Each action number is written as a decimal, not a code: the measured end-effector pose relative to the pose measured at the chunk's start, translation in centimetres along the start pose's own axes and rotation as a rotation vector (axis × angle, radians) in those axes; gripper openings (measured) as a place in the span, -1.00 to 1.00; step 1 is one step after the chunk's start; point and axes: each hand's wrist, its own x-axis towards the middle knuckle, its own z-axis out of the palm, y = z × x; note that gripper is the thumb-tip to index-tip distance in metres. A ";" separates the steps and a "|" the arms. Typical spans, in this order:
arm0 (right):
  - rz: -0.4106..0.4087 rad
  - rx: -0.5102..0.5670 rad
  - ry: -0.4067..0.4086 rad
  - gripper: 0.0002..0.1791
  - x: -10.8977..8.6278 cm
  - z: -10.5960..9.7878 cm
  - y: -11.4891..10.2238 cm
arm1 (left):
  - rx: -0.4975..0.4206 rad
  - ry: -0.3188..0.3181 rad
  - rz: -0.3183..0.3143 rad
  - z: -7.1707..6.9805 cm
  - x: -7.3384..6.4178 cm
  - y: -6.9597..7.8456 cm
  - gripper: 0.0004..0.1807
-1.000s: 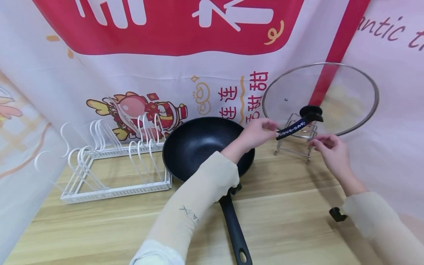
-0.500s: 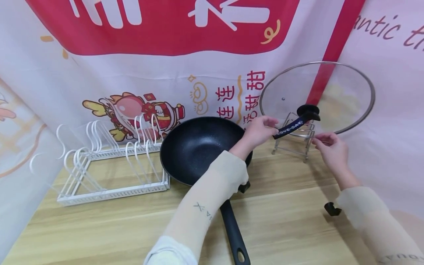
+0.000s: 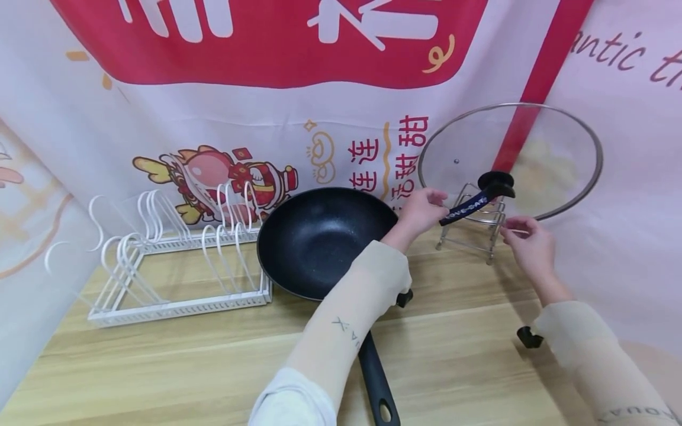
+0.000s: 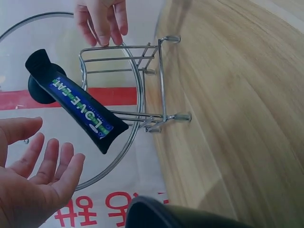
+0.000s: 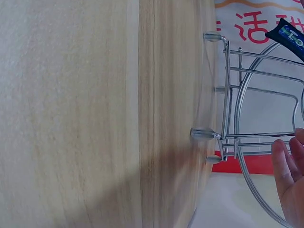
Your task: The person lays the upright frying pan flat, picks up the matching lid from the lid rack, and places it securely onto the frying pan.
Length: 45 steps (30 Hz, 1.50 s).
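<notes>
Two words (image 4: 78,107), "LOVE EAT", on handle (image 4: 71,94); left hand (image 4: 35,192) loose nearby; right hand (image 3: 533,251) at rack (image 4: 162,80), grip unclear

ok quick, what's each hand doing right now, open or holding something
Left hand: open, empty, near the lid handle.
Right hand: at the wire rack; gripping or just touching, can't tell.

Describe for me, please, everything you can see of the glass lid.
The glass lid is large, round and clear, with a metallic rim, a black knob and a curved black handle bearing a blue label. It stands on edge in a small wire rack, knob side facing the head camera. The left hand is near the handle, apart from it.
</notes>
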 end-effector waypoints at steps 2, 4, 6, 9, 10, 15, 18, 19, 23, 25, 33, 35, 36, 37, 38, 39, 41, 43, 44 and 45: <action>-0.007 -0.034 -0.005 -0.65 0.0 0.0 0.3 | 0.016 0.010 -0.004 0.5 0.3 -0.2 -0.76; -0.018 -0.063 -0.017 -0.65 0.0 0.0 0.6 | 0.024 0.024 -0.004 0.9 0.5 -0.4 -0.76; -0.030 -0.076 -0.035 -0.65 0.0 0.0 0.8 | 0.020 0.041 -0.012 1.3 0.7 -0.6 -0.76; -0.044 -0.121 -0.082 -0.62 -0.1 0.1 1.2 | 0.008 0.062 -0.030 1.5 0.8 -0.7 -0.75; -0.046 -0.142 -0.100 -0.61 -0.2 0.2 1.3 | 0.003 0.064 -0.039 1.5 0.7 -0.8 -0.74; -0.021 -0.235 -0.191 -0.57 -0.4 0.3 1.9 | 0.018 0.049 -0.063 1.8 0.6 -1.3 -0.69; -0.028 -0.252 -0.196 -0.61 -0.5 0.7 2.0 | 0.044 0.039 -0.049 2.1 0.7 -1.5 -0.69; -0.035 -0.260 -0.193 -0.63 -0.5 0.9 2.0 | 0.053 0.035 -0.043 2.2 0.7 -1.5 -0.69; -0.048 -0.282 -0.185 -0.70 -0.5 1.2 2.1 | 0.080 0.021 -0.013 2.5 1.1 -1.6 -0.67; -0.034 -0.272 -0.204 -0.72 -0.3 1.3 2.2 | 0.088 0.005 -0.005 2.6 1.2 -1.5 -0.64; 0.044 -0.277 -0.260 -0.73 -0.1 1.9 2.4 | 0.114 -0.013 0.004 3.4 1.5 -1.6 -0.40; 0.051 -0.294 -0.266 -0.73 0.0 2.0 2.3 | 0.128 -0.014 0.001 3.5 1.5 -1.6 -0.42; 0.054 -0.300 -0.271 -0.73 0.0 2.0 2.2 | 0.131 -0.016 0.002 3.6 1.6 -1.6 -0.43; 0.058 -0.303 -0.274 -0.73 0.1 2.1 2.2 | 0.131 -0.016 0.005 3.7 1.7 -1.6 -0.45; 0.056 -0.308 -0.274 -0.73 0.1 2.0 2.1 | 0.131 -0.017 0.011 3.7 1.8 -1.5 -0.45; 0.054 -0.311 -0.273 -0.74 0.2 2.0 2.1 | 0.128 -0.018 0.018 3.8 1.9 -1.4 -0.46; 0.044 -0.324 -0.273 -0.76 0.5 1.9 2.1 | 0.119 -0.016 0.025 3.9 2.1 -1.2 -0.46; 0.034 -0.326 -0.281 -0.78 0.6 1.8 2.1 | 0.117 -0.012 0.030 3.9 2.2 -1.2 -0.48; 0.028 -0.328 -0.287 -0.79 0.7 1.7 2.1 | 0.120 -0.012 0.030 3.9 2.2 -1.2 -0.49; 0.029 -0.326 -0.292 -0.80 0.8 1.7 2.1 | 0.129 -0.012 0.032 3.9 2.3 -1.3 -0.50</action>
